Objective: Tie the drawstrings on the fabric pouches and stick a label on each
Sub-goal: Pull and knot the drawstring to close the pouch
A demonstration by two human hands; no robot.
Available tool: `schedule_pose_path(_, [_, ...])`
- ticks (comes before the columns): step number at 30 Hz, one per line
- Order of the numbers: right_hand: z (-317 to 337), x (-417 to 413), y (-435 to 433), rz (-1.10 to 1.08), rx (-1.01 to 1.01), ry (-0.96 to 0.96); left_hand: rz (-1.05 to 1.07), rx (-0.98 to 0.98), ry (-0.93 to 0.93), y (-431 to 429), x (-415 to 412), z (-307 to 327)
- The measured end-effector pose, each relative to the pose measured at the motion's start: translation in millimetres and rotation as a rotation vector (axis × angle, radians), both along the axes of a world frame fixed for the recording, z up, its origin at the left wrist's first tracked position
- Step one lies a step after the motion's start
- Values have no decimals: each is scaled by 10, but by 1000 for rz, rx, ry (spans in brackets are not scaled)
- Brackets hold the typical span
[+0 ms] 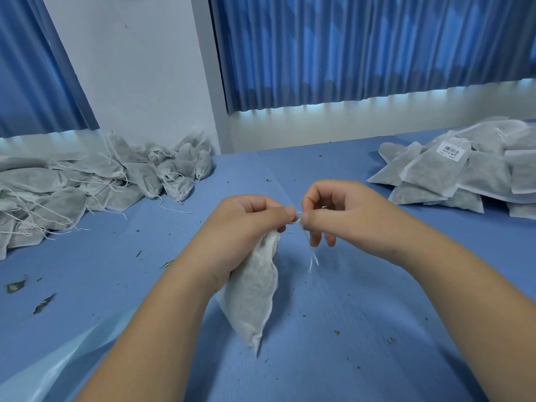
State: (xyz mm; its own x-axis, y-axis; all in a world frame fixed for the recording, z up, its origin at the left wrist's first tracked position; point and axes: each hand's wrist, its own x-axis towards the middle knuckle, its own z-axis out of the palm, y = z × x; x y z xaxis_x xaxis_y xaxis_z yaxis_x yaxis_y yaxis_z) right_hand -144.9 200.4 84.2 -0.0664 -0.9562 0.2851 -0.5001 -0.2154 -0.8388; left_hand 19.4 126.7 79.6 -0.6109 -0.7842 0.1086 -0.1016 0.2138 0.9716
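Pouch (255, 285): held up by its gathered neck over the blue surface (362, 329), hanging tilted; whether its lower corner is touching the surface cannot be told.
Drawstring (298, 220): caught between both grips right at the neck, with the blurred loose ends dangling below.
Left grip (246, 224): wrapped round the pouch neck, thumb and forefinger laid on the string.
Right grip (327, 210): narrow, with the string pinched at the fingertips.
Knot risk: so little string is caught that it could be let slip before the knot is drawn tight; a slack knot would probably be left.
Spill risk: if the neck is loosened while tilted, more leaf crumbs (43, 303) could be shed.
Tear risk: the thin fabric may be strained if the string is pulled hard.
Sorting risk: the untied heap (87, 181) and the labelled stack (464, 175) are kept well apart; this pouch, on which no label is seen, could be dropped on the wrong one.
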Motion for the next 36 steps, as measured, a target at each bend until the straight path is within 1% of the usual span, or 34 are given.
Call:
schedule_pose_path(6, [-9, 48, -30, -42, -56, -140, 31, -37, 1, 6, -17, -19])
schedule_pose_path(10, [5, 43, -28, -44, -37, -250, 50, -58, 6, 7, -22, -27])
schedule_pose_path(12, [5, 45, -24, -42, -35, -267, 59, -75, 7, 13, -32, -36])
schedule_pose_path(16, [-14, 48, -37, -66, -47, -211, 84, -83, -1, 11, -47, -50])
schedule_pose_path(19, [-30, 50, -45, -111, -68, -91, 114, -113, -18, 10, -59, -61])
schedule_pose_path(22, [-63, 87, -49, -169, -113, 40, 157, -193, -27, 20, -83, -84])
schedule_pose_path(24, [-69, 112, -49, -216, -143, 82, 197, -271, -27, 30, -98, -97])
schedule_pose_path(28, [-57, 109, -50, -277, -141, 86, 285, -392, -28, 45, -134, -124])
schedule_pose_path(32, [-39, 105, -35, -275, -87, 53, 363, -496, -54, 49, -162, -157])
schedule_pose_path(36, [-25, 78, -32, -232, -21, -37, 367, -518, -49, 62, -158, -150])
